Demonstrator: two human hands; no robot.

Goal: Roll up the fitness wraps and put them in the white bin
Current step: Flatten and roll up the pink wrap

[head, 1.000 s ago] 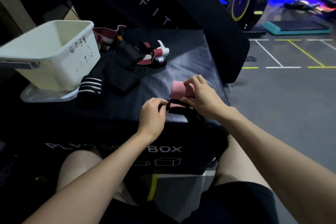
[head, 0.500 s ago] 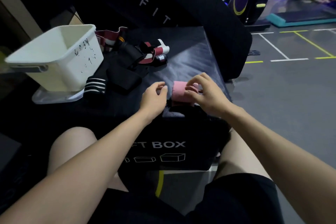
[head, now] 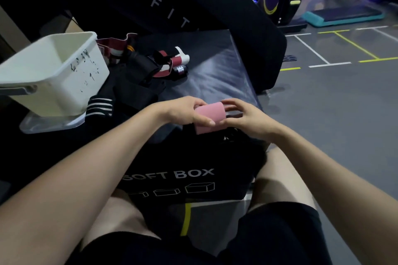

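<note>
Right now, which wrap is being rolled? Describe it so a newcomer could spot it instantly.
Start at the big black soft box with the white bin on its left. At the near edge, the left hand and right hand hold a pink wrap between them. It is the only pink one; the pile beside the bin is black, red and white.
</note>
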